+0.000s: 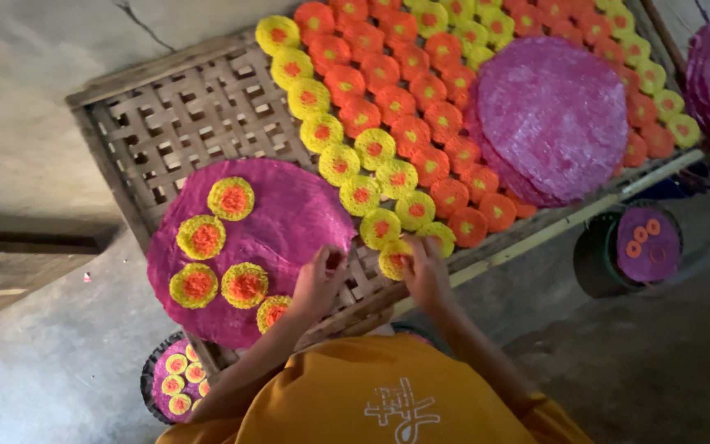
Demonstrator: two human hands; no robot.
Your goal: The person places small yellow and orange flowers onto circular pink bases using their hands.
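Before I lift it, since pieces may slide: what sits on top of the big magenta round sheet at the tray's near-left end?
Five yellow-rimmed orange flower discs lie on the big magenta round sheet; the left hand touches its edge. The woven bamboo tray beneath is hidden.

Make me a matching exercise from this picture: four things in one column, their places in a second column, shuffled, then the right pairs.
Things
1. left hand
2. right hand
3. bare purple disc
4. small basket

Places
A. on the far right part of the woven rack
B. at the edge of the purple disc with flowers
C. on the floor under the rack's near corner
D. on a yellow flower at the rack's front edge

Pairs: 1-B, 2-D, 3-A, 4-C
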